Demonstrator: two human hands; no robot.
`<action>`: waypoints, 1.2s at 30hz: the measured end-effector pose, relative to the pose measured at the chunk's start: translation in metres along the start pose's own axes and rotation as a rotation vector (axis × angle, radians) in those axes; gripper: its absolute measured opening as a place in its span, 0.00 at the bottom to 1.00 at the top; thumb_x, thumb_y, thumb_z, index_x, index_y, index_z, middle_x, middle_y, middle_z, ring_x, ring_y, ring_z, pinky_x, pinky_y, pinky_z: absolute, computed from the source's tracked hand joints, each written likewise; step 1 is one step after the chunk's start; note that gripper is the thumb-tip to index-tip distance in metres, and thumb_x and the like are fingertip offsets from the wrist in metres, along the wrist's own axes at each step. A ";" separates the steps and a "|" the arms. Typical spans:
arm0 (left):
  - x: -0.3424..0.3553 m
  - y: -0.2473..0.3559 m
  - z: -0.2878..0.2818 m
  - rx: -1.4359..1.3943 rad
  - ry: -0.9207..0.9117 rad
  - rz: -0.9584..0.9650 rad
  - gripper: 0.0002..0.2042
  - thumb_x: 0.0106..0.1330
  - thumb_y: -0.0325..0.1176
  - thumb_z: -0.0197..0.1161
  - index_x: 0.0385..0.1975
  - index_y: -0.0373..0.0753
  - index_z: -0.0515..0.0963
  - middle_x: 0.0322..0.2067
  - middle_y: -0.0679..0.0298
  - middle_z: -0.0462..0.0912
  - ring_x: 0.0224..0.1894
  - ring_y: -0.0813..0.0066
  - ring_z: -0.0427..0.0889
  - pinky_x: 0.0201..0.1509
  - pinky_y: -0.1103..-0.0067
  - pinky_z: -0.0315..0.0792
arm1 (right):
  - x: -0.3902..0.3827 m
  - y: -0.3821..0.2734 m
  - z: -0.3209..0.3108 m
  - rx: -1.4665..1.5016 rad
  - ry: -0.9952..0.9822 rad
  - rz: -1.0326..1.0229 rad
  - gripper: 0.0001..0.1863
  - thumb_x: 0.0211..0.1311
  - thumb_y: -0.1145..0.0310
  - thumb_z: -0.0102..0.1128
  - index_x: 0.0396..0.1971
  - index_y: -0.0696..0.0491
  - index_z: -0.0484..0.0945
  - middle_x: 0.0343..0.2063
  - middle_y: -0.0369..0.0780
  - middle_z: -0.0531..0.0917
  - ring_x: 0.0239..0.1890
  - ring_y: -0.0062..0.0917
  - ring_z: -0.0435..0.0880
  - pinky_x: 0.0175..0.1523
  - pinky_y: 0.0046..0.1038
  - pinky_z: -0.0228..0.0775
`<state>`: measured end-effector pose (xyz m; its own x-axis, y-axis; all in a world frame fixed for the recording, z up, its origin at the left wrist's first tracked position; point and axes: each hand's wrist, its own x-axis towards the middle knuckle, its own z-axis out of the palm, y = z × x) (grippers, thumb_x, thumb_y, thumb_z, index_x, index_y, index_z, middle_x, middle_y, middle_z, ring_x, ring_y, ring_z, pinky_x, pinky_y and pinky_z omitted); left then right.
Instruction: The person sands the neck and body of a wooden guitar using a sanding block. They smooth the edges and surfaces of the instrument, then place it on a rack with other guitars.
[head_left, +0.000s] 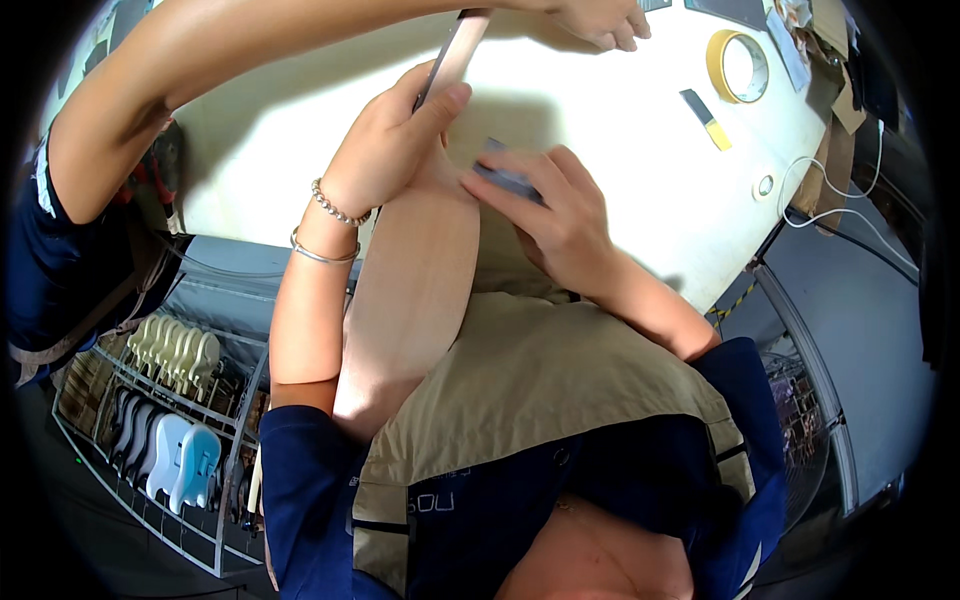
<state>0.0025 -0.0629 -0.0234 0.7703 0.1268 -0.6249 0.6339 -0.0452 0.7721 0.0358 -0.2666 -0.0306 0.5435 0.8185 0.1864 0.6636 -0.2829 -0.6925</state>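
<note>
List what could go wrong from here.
The beaded bracelet by the left hand sits close to the wooden piece and might scratch it. A co-worker's arm crosses by the piece's far end; bumping could jolt it. The right hand holds a grey block near the piece's edge; a slip might mark it.

Gray block (514, 185) partly hidden by the right hand (570, 215)

we get one head-worn fisheye view, facing steeply down past the wearer's apron (540, 375); left hand (395, 138) and right hand (570, 215) sit close, upper centre; worktable (640, 150) spans the top; rack (233, 480) farther off, lower left; edges bend.
</note>
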 end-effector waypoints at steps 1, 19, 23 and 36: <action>0.001 -0.003 -0.002 -0.007 -0.013 0.014 0.18 0.66 0.47 0.54 0.42 0.35 0.74 0.24 0.69 0.72 0.28 0.82 0.70 0.33 0.84 0.66 | 0.006 -0.001 0.003 -0.014 -0.004 -0.011 0.19 0.43 0.73 0.58 0.40 0.47 0.82 0.39 0.33 0.77 0.27 0.24 0.71 0.32 0.23 0.67; 0.001 -0.002 0.001 -0.037 -0.023 0.024 0.17 0.67 0.44 0.54 0.42 0.35 0.73 0.24 0.71 0.70 0.28 0.84 0.68 0.32 0.85 0.65 | 0.001 -0.010 0.002 -0.023 0.006 0.065 0.21 0.39 0.76 0.58 0.40 0.49 0.81 0.39 0.36 0.77 0.29 0.28 0.73 0.30 0.25 0.69; 0.003 -0.006 -0.002 -0.051 -0.054 -0.006 0.17 0.67 0.44 0.54 0.43 0.34 0.73 0.25 0.71 0.71 0.28 0.84 0.68 0.32 0.85 0.65 | 0.000 -0.015 0.005 -0.008 0.024 0.102 0.20 0.42 0.76 0.58 0.41 0.49 0.81 0.38 0.37 0.77 0.30 0.29 0.73 0.31 0.27 0.70; -0.001 0.004 0.000 -0.027 -0.018 -0.053 0.16 0.67 0.46 0.53 0.34 0.37 0.73 0.23 0.70 0.69 0.27 0.84 0.67 0.31 0.84 0.65 | -0.005 -0.020 0.002 0.168 -0.003 0.201 0.28 0.39 0.83 0.55 0.46 0.48 0.79 0.42 0.40 0.76 0.40 0.34 0.75 0.41 0.30 0.71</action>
<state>0.0045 -0.0634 -0.0195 0.7368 0.1101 -0.6671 0.6721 -0.0117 0.7404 0.0189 -0.2641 -0.0187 0.6542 0.7557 0.0311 0.4477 -0.3537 -0.8213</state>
